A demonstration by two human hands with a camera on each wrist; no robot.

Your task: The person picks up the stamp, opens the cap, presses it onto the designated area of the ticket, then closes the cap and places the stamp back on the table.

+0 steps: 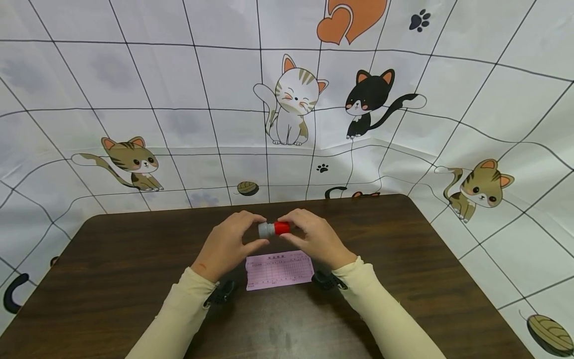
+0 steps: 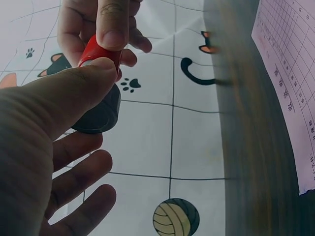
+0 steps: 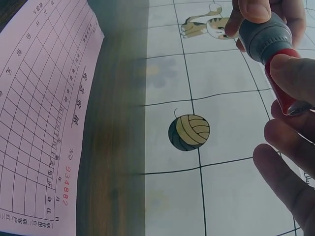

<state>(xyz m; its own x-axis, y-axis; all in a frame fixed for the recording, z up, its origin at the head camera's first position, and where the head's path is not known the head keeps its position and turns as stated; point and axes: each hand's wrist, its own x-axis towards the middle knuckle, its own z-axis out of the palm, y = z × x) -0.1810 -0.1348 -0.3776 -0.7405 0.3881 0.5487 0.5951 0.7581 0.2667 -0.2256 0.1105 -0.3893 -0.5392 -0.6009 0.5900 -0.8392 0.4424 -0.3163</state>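
Observation:
Over the far middle of the table, both hands hold one small capped cylinder, grey at one end and red at the other. My left hand (image 1: 226, 245) pinches the grey end (image 1: 263, 230) between thumb and fingers; its other fingers spread below in the left wrist view. From the other side, my right hand (image 1: 319, 238) pinches the red end (image 1: 282, 228). In the right wrist view the grey part (image 3: 263, 38) is wide and ribbed, and the red part (image 3: 281, 88) tapers. A pink printed form (image 1: 280, 270) lies flat on the table just below the hands.
The dark wooden table (image 1: 134, 269) has rounded far corners. Behind it and to its right hangs a white sheet (image 1: 215, 129) with a grid and cartoon cats. Black straps with small devices (image 1: 220, 292) sit on both wrists, beside the form's edges.

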